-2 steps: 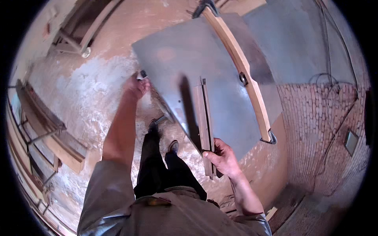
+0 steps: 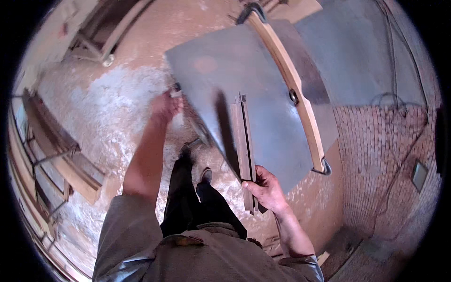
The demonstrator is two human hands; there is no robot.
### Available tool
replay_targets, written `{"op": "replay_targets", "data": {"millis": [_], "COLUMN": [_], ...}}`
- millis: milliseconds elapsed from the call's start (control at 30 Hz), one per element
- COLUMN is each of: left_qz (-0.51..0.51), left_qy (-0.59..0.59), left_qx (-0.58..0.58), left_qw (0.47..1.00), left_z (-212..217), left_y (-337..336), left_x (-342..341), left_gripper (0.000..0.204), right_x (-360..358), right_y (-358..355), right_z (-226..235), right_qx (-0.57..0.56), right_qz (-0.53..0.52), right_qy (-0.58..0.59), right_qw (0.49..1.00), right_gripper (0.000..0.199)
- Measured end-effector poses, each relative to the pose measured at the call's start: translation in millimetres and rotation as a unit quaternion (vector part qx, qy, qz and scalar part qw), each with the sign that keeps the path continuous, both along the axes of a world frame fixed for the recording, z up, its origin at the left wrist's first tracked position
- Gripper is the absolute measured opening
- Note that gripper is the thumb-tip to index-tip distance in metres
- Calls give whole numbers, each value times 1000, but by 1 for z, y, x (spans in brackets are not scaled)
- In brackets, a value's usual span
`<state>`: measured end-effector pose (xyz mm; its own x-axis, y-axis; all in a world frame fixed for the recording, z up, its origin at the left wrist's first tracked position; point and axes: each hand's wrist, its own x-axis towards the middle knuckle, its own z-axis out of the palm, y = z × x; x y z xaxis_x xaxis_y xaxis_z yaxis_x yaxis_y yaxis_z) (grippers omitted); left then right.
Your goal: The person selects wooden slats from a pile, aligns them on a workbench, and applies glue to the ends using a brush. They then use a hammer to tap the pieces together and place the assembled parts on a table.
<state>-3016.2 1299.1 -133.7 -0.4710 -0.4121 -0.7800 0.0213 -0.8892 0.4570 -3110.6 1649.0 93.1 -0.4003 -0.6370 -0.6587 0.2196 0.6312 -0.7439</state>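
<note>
My right hand point(image 2: 267, 190) is closed around the lower part of some slim, grooved wooden strips point(image 2: 242, 145) with a dark gap between them. They stretch away from me over the smooth grey metal tabletop point(image 2: 211, 61), past its near edge. A dark shadow or reflection lies beside them on the surface. At the tabletop's left edge, my left hand point(image 2: 165, 107) is close to a small dark knob-like part point(image 2: 177, 87). Its fingers look curled but blurred, so whether it touches or holds anything is unclear.
Across the tabletop's right side runs a curved wooden bar point(image 2: 286, 70), with dark clamps point(image 2: 322, 165) at its ends. Wooden boards point(image 2: 70, 171) rest on a metal rack at left. A brick surface point(image 2: 366, 155) and cables point(image 2: 397, 155) are at right.
The tabletop and its wooden bar appear slightly farther right in the view. My left hand sits a little lower and to the right. My right hand keeps its hold on the wooden strips.
</note>
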Motion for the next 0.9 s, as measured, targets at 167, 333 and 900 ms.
{"op": "replay_targets", "data": {"millis": [167, 333, 900], "left_qz": [-97, 138, 747], "left_qy": [91, 109, -77], "left_qx": [-223, -244, -264], "left_qw": [966, 954, 605], "left_z": [157, 197, 196], "left_y": [121, 234, 528], "left_x": [119, 238, 802], "left_gripper": [50, 42, 32], "right_x": [48, 152, 518], "right_y": [-28, -61, -47], "right_z": [-12, -7, -71], "right_qx": [-81, -89, -23], "right_qz": [141, 413, 682], "right_qy": [-10, 61, 108], "right_qw": [987, 904, 723], "right_gripper": [27, 30, 23]}}
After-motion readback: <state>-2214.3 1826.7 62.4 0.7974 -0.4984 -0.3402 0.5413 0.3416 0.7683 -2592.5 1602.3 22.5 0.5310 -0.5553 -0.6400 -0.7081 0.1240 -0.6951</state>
